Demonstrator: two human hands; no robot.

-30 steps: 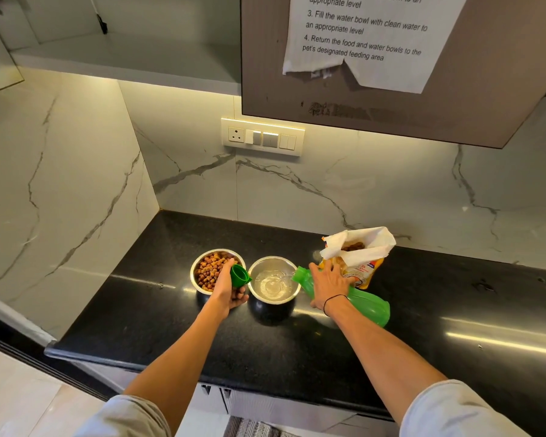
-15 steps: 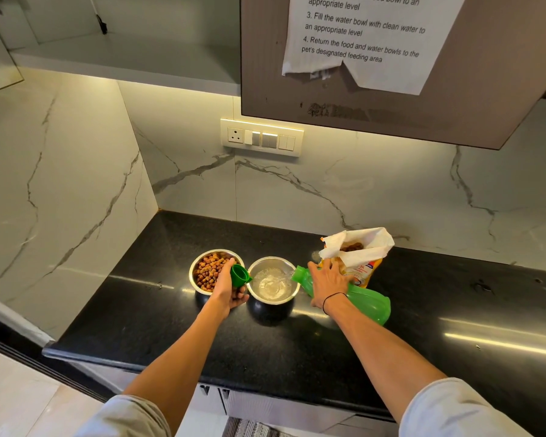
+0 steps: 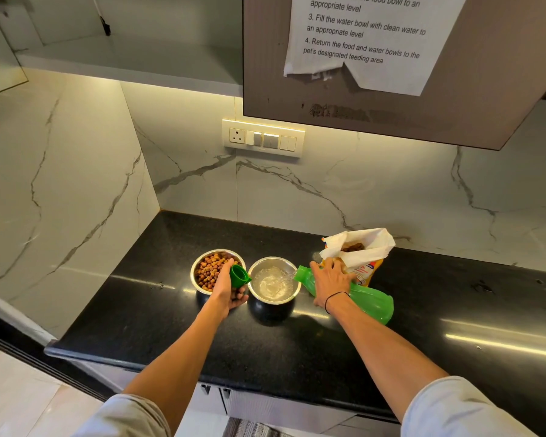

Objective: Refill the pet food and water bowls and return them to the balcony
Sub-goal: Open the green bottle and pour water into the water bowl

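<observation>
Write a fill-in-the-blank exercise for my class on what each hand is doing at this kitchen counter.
1. The right hand tips a green plastic bottle over the steel bowl holding ____.
2. The left hand holds the bottle's green ____.
3. The other steel bowl, left of it, holds brown ____.

Missing words: water; cap; kibble

Lighting warm and bright, from a strip under the wall cabinet [image 3: 391, 121] washing down the marble wall [image 3: 344, 190]. Glare streaks lie across the black countertop [image 3: 486, 310]. Focus sharp at centre. Wide-angle bending at edges; the sleeves blur at bottom.
</observation>
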